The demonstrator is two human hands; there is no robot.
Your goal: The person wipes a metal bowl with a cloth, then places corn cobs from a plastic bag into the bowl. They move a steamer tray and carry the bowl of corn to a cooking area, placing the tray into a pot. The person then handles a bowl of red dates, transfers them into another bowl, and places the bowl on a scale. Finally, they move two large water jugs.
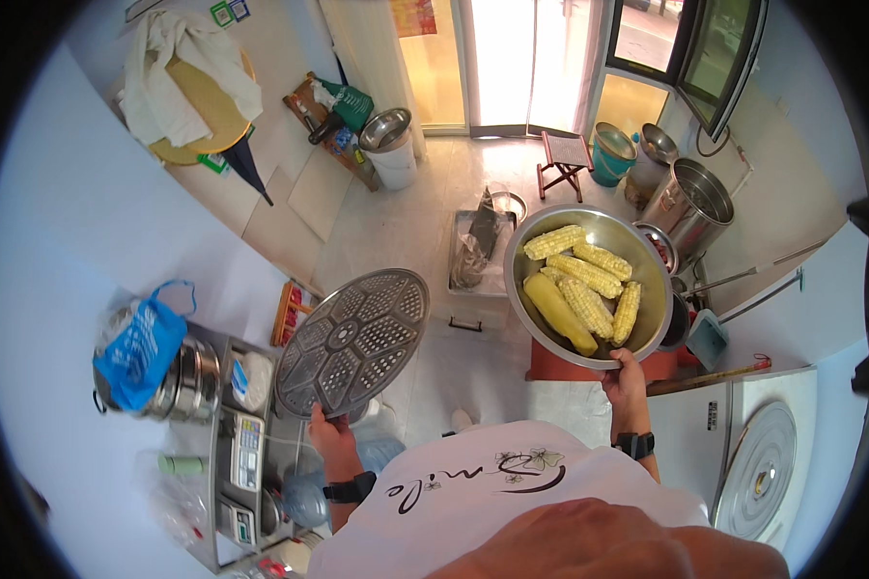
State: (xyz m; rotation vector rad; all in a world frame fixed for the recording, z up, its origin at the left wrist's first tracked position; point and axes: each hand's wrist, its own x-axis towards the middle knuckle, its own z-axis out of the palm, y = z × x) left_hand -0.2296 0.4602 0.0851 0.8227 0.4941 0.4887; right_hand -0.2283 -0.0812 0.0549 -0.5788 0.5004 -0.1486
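My left hand (331, 432) grips the near rim of a round perforated metal steamer tray (353, 334), which is tilted and has nothing on it. On the right, my right hand (626, 376) holds the near rim of a wide stainless steel bowl (648, 268). Several yellow corn cobs (585, 275) lie in the bowl, along with a smooth yellow elongated item (556, 313) whose kind I cannot tell. The tray and the bowl are apart. Beneath the bowl, part of a red surface (543, 365) shows.
A metal tray (452, 279) with plastic-wrapped contents is ahead. A folding stool (566, 155) stands near the door, with a teal bucket (608, 171) and a tall steel pot (662, 199) to its right. Left is a metal shelf (213, 492) with scales; right, a white appliance (688, 434).
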